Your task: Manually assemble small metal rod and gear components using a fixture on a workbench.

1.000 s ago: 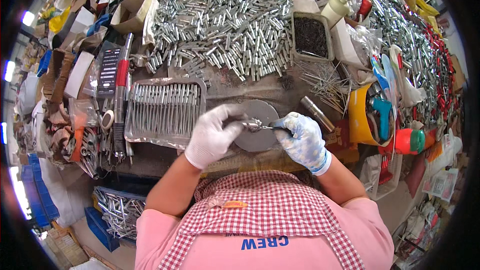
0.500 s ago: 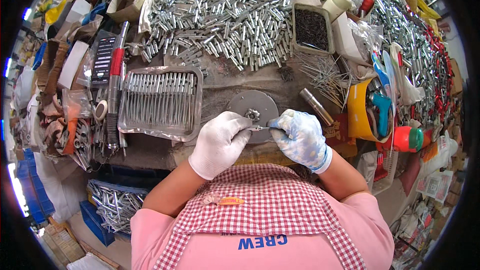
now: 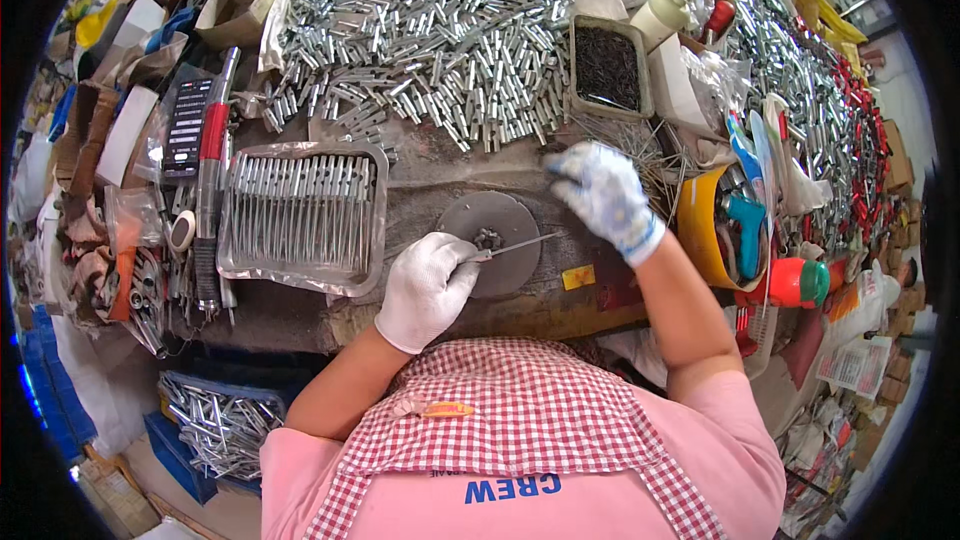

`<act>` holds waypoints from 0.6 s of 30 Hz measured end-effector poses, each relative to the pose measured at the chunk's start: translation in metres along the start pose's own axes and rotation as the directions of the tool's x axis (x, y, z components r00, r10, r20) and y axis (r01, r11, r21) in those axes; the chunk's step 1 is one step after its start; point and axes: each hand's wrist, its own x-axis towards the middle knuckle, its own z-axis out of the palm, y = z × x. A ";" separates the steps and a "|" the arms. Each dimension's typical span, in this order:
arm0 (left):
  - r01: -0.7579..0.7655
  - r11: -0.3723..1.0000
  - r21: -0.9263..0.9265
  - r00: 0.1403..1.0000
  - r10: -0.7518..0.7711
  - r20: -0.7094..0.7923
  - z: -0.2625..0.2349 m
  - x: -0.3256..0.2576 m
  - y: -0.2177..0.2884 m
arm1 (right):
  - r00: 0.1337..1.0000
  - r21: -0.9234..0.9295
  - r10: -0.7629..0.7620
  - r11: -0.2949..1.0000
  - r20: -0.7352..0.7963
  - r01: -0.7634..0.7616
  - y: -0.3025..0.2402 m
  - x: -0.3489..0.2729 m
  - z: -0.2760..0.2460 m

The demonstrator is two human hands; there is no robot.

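My left hand (image 3: 428,290), in a white knit glove, is closed at the near left edge of a round grey block (image 3: 515,278). Pinched in its fingers is a thin metal rod (image 3: 522,245) with a thicker silver end, pointing right across the block. Small metal bits (image 3: 487,239) sit on the block's middle. My right hand (image 3: 605,198), in a white glove with blue stains, is stretched out beyond the block to the right. Its fingertips are near the small dark pins on the bench; motion blur hides whether they grip anything.
A clear tray (image 3: 228,258) of lined-up metal rods stands left. Loose silver tubes (image 3: 450,60) heap at the back. A tub (image 3: 648,100) of dark pins sits back right, with a yellow container (image 3: 697,230) nearer. Below left is a blue crate (image 3: 275,395) of metal parts.
My right hand has let go of the rod and moved away, up and right. My left hand keeps the rod, now tilted with its thin end showing. The metal cylinder at right is out of sight.
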 end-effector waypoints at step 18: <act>-0.060 0.983 0.175 0.995 0.073 -0.069 0.020 -0.020 -0.012 | 0.992 0.321 0.099 0.945 -0.073 -0.071 -0.052 -0.005 -0.005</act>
